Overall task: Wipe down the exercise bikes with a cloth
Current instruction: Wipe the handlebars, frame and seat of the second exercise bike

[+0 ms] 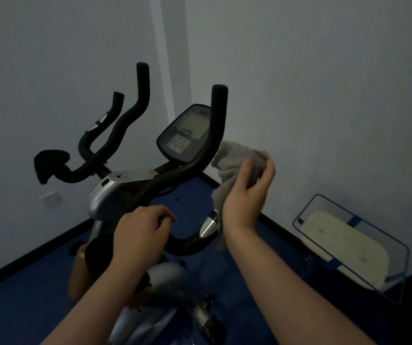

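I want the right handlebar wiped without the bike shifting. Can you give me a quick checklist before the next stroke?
1. Cloth gripped in right hand: ok.
2. Left hand holding the lower handlebar loop to steady the bike: ok.
3. Cloth touching the right handlebar upright: cannot tell; its edge reaches the bar.
4. Console screen clear of the cloth: ok.
5. Cloth damp: cannot tell.

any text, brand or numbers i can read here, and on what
None can be read.
Console: screen blank, button labels and a mark above the screen too blurred.
Clear bin by the wall: two reddish marks on the pale object inside, illegible.
Grey cloth, handlebar: no print visible.
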Demonstrator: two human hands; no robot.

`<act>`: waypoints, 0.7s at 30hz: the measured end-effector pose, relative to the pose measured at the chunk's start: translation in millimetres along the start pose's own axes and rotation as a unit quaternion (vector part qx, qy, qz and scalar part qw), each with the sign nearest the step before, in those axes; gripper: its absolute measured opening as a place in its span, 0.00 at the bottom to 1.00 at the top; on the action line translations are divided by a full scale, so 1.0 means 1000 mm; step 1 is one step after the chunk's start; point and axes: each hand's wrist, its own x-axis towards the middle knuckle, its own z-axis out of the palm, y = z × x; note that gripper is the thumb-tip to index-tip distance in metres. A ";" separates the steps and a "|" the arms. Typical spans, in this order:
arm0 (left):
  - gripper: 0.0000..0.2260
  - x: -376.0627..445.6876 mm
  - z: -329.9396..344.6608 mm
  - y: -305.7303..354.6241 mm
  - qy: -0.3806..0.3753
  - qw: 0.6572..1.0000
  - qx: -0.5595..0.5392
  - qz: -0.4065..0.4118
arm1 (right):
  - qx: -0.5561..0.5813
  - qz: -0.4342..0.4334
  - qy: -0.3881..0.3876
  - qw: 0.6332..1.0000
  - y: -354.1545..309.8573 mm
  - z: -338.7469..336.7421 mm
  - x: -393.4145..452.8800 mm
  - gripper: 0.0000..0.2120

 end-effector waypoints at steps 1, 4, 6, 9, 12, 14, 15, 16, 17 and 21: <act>0.09 0.000 0.000 0.000 0.002 1.000 0.003 0.003 | -0.032 0.007 -0.014 0.999 0.008 -0.002 -0.014 0.25; 0.09 0.000 0.000 0.002 -0.004 1.000 0.008 0.013 | -0.073 0.036 -0.057 0.995 0.025 -0.005 -0.055 0.36; 0.09 -0.001 -0.001 0.001 -0.012 1.000 0.008 0.018 | -0.083 0.027 -0.074 0.993 0.024 -0.005 -0.049 0.37; 0.09 -0.002 -0.002 -0.001 -0.016 0.999 0.000 0.029 | -0.134 -0.029 -0.043 0.990 0.006 0.000 -0.006 0.35; 0.10 -0.002 -0.003 0.000 -0.018 0.999 -0.007 0.034 | -0.176 -0.130 -0.028 0.975 -0.005 0.001 0.013 0.28; 0.10 -0.002 -0.003 0.000 -0.015 0.999 -0.010 0.041 | -0.156 -0.146 -0.032 0.976 0.005 -0.001 -0.001 0.27; 0.10 -0.002 -0.003 0.000 -0.014 0.999 -0.009 0.043 | -0.135 -0.132 -0.033 0.981 0.013 -0.001 -0.014 0.29; 0.09 -0.003 -0.003 0.000 -0.012 0.999 -0.009 0.046 | -0.120 -0.109 -0.032 0.986 0.021 -0.002 -0.028 0.31; 0.09 -0.003 -0.003 0.000 -0.010 0.999 -0.010 0.049 | -0.113 -0.084 -0.033 0.989 0.027 -0.002 -0.040 0.32; 0.09 -0.004 -0.004 0.000 -0.003 0.998 -0.021 0.056 | -0.123 -0.032 -0.036 0.991 0.021 -0.001 -0.018 0.34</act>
